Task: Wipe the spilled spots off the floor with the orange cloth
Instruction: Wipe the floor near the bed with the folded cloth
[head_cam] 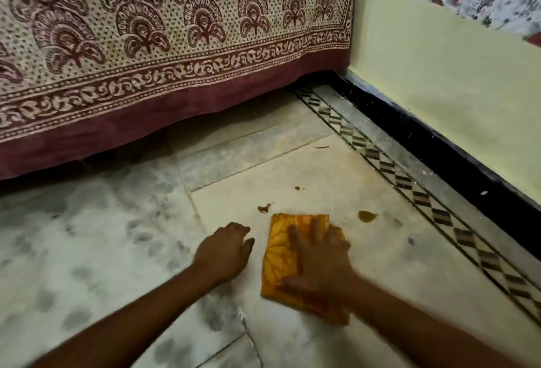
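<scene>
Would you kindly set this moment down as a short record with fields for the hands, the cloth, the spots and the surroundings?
right hand: flat, fingers spread, pressing on the cloth
left hand: on the floor beside the cloth, holding nothing
cloth: orange, folded, flat on the floor
spots: three brown ones uncovered; spot A just beyond the cloth's far left corner, spot B to its right, spot C farther off
bedsheet: patterned, hanging at the far side
wall: yellow, dark skirting, at right
</scene>
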Motion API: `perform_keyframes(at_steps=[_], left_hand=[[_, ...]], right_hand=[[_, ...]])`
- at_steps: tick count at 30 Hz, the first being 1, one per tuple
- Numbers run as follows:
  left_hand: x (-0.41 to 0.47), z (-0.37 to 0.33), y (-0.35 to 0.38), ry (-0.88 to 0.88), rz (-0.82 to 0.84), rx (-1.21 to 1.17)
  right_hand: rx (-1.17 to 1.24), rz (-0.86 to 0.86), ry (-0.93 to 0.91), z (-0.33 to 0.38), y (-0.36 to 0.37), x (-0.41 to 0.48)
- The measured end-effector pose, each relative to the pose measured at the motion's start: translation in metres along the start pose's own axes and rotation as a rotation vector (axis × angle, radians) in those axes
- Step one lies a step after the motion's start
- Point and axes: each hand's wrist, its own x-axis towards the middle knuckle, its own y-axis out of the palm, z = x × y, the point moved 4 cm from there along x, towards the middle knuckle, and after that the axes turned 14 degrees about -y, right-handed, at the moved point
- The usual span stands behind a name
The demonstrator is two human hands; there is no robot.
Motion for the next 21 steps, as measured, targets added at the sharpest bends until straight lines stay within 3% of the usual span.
perform_keyframes(at_steps=[2,5,7,12,13,15,18,21], left_hand=[[0.012,-0.006,0.022,-0.012,-0.050,-0.097],[0.024,-0.013,0.045,0.047,-0.120,-0.143],[0.022,-0.017,0.052,0.071,-0.155,-0.137],[0.021,-0.027,0.068,0.234,-0.202,-0.092],[0.022,-0.028,0.073,0.247,-0.182,-0.084],[0.024,-0.032,0.084,0.275,-0.123,-0.074],[0.027,-0.036,0.094,0.355,-0.108,-0.024],[0.026,-0.039,0.095,0.400,-0.123,0.006]], right_hand=[[0.052,-0.207,0.048,0.011,0.036,-0.005],[0.197,-0.380,-0.051,0.006,0.069,-0.054],[0.216,-0.470,-0.009,-0.027,0.077,-0.072],[0.373,-0.580,0.477,-0.091,0.030,0.011],[0.392,-0.617,0.494,-0.081,0.027,0.021],[0.375,-0.654,0.322,-0.051,0.038,0.011],[0.396,-0.614,0.133,-0.038,0.080,-0.071],[0.341,-0.631,0.415,-0.112,0.092,-0.104]])
